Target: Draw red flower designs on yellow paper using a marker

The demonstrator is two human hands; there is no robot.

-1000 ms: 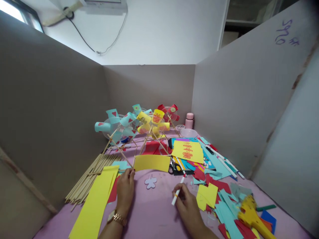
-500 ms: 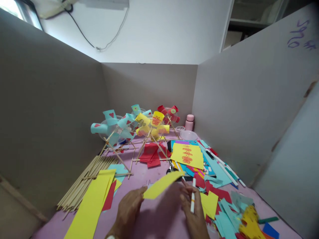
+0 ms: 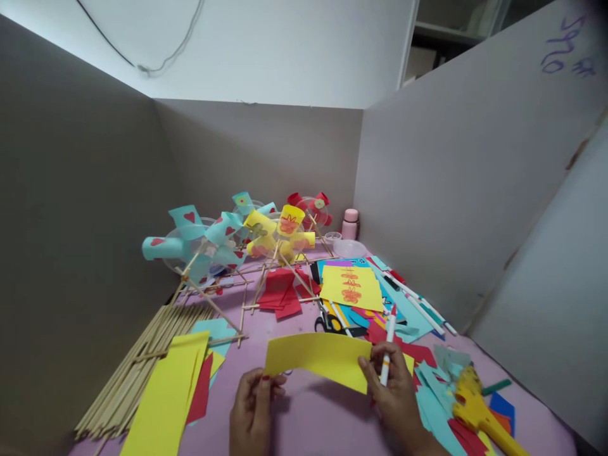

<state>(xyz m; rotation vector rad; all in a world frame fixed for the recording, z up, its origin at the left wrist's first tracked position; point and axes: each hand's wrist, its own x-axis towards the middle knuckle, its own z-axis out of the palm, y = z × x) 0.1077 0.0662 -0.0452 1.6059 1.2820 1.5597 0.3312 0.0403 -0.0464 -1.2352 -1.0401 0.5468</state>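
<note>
A yellow paper strip (image 3: 318,356) is held up over the pink table top (image 3: 313,418) between both hands. My left hand (image 3: 254,405) pinches its left end, fingers closed. My right hand (image 3: 396,396) grips the strip's right end and also holds a white marker (image 3: 388,345) upright between its fingers. Several paper pinwheels on wooden sticks (image 3: 228,240) stand at the back, in blue, yellow and red.
A bundle of wooden sticks (image 3: 137,367) and long yellow paper sheets (image 3: 164,399) lie at the left. Scissors (image 3: 327,323), a yellow sheet with orange drawings (image 3: 351,288), coloured paper scraps and pens cover the right. A yellow tool (image 3: 477,411) lies front right. A pink bottle (image 3: 350,223) stands behind. Cardboard walls enclose the table.
The yellow strip was lifted off the table by my left hand and brought toward me; my right hand, still holding the marker, took its other end. The camera shifted slightly.
</note>
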